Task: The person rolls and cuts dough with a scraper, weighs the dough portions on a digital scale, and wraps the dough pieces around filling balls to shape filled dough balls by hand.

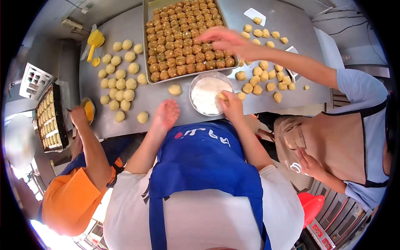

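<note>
My right hand point(233, 107) is closed on a small yellow dough piece point(221, 96) at the right rim of a clear bowl point(190, 94). White flour point(205, 88) lies in the bowl. My left hand point(167, 114) is open, palm upturned, with nothing in it. Just beyond it, a smooth dough ball point(175, 89) rests on the metal table point(166, 100). Many more round dough balls point(120, 84) are grouped to the left. Small uneven dough pieces point(256, 81) are scattered on the right. Behind the bowl stands a metal tray point(191, 76) filled with rows of brown filling balls point(180, 60).
A co-worker's hand point(223, 40), blurred, reaches over the tray from the right. On the left, another person's hand point(77, 116) is by a bowl of yellow liquid point(89, 111). A yellow tool point(96, 39), white scraper point(253, 15) and black baking tray point(62, 125) are around.
</note>
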`<state>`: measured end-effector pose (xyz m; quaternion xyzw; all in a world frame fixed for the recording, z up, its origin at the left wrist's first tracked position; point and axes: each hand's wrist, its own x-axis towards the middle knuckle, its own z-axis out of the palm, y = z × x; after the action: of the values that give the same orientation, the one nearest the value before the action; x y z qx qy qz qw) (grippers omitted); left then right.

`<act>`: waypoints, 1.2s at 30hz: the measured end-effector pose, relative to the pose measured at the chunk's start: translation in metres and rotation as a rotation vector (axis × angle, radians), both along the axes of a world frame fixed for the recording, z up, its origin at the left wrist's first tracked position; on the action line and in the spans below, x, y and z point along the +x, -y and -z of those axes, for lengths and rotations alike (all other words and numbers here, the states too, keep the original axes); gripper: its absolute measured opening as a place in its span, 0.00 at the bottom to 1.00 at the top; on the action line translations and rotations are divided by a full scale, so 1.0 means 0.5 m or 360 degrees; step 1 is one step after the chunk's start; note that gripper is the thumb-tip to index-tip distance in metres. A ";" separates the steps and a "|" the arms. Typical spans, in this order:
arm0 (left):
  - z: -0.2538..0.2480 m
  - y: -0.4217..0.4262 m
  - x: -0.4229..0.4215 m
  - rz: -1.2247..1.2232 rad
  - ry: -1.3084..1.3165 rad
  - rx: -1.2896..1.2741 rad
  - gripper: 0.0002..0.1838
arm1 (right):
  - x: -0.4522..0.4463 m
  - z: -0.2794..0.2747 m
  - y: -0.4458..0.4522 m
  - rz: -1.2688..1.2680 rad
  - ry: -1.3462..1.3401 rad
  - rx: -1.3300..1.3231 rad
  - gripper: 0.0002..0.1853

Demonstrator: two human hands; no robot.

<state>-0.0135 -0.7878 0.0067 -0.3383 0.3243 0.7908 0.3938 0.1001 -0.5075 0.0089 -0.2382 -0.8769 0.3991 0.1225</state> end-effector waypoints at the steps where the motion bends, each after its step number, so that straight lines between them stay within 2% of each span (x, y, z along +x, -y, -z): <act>1: 0.010 0.005 0.000 0.0030 0.0035 0.0056 0.17 | -0.015 0.002 -0.002 -0.0282 -0.0041 0.0270 0.15; 2: 0.021 0.009 0.000 0.0025 0.0025 0.0053 0.17 | -0.026 0.002 -0.003 -0.0567 -0.0086 0.0546 0.15; 4: -0.009 -0.017 0.006 0.0210 -0.0041 0.0198 0.18 | -0.045 -0.009 0.010 -0.0555 -0.0191 0.0535 0.14; 6: -0.074 -0.069 0.008 0.0272 -0.0017 0.0230 0.19 | -0.055 -0.075 0.056 -0.0289 -0.0283 0.0149 0.16; 8: -0.097 -0.116 0.011 0.0342 0.0018 0.0262 0.21 | -0.069 -0.129 0.097 -0.0621 -0.0403 0.0095 0.17; 10: -0.097 -0.153 0.001 0.0423 -0.0043 0.0511 0.26 | -0.089 -0.137 0.123 -0.0935 -0.0585 0.0225 0.15; 11: -0.100 -0.159 0.004 0.0414 -0.0049 0.0508 0.26 | -0.096 -0.145 0.122 -0.0944 -0.0590 0.0223 0.15; 13: -0.122 -0.168 0.006 0.0489 -0.0412 0.0204 0.30 | -0.121 -0.169 0.115 -0.0973 -0.0896 0.0290 0.20; 14: -0.136 -0.170 0.014 0.0481 -0.0417 0.0201 0.30 | -0.131 -0.183 0.122 -0.0980 -0.0902 0.0288 0.20; 16: -0.212 -0.176 0.029 0.0757 -0.0873 0.0098 0.40 | -0.152 -0.208 0.141 -0.0611 -0.0967 -0.0019 0.29; 17: -0.277 -0.170 0.020 0.0728 -0.0516 0.0312 0.50 | -0.154 -0.202 0.133 -0.0703 -0.0888 0.0119 0.36; 18: -0.280 -0.171 0.018 0.0718 -0.0525 0.0310 0.50 | -0.157 -0.205 0.144 -0.0714 -0.0895 0.0119 0.36; 20: -0.285 -0.176 0.022 0.0619 -0.0792 0.0299 0.53 | -0.147 -0.222 0.189 -0.0864 -0.1184 0.0088 0.37; 21: -0.294 -0.182 0.018 0.0517 -0.0882 0.0262 0.58 | -0.146 -0.241 0.201 -0.0729 -0.1110 0.0130 0.38; 22: -0.294 -0.186 0.004 0.0509 -0.0893 0.0255 0.58 | -0.163 -0.248 0.200 -0.0738 -0.1122 0.0127 0.38; 24: -0.292 -0.193 -0.015 0.0411 -0.0753 0.0258 0.56 | -0.201 -0.252 0.185 -0.0827 -0.0597 -0.0308 0.35; 25: -0.292 -0.194 -0.020 0.0349 -0.0715 0.0268 0.56 | -0.216 -0.233 0.177 -0.0816 -0.0741 -0.0516 0.23; 26: -0.295 -0.193 -0.018 0.0289 -0.0702 0.0262 0.55 | -0.218 -0.230 0.170 -0.0824 -0.0743 -0.0512 0.23; 28: -0.301 -0.194 -0.006 0.0169 -0.0719 0.0203 0.54 | -0.227 -0.249 0.165 -0.1063 -0.0665 -0.0346 0.12; 30: -0.306 -0.186 0.000 0.0082 -0.0707 0.0165 0.52 | -0.238 -0.252 0.180 -0.0993 -0.0835 -0.0417 0.11; 32: -0.301 -0.175 0.003 0.0017 -0.0671 0.0136 0.51 | -0.249 -0.239 0.181 -0.1201 -0.0540 -0.0453 0.10; 33: -0.295 -0.172 0.000 0.0002 -0.0622 0.0168 0.51 | -0.259 -0.257 0.220 -0.0902 -0.0970 -0.0496 0.10; 34: -0.291 -0.159 -0.014 -0.0013 -0.0630 0.0159 0.51 | -0.272 -0.272 0.218 -0.0918 -0.0976 -0.0505 0.10; 35: -0.288 -0.143 -0.033 0.0075 -0.0461 0.0444 0.52 | -0.283 -0.287 0.205 -0.1029 -0.0464 -0.1171 0.11; 36: -0.285 -0.134 -0.048 0.0166 -0.0290 0.0731 0.53 | -0.294 -0.293 0.189 -0.1096 0.0097 -0.1803 0.19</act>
<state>-0.0375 -0.7208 0.1492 -0.1503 0.1872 0.8496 0.4697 -0.0469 -0.6019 0.1553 0.0170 -0.5607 0.8078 -0.1812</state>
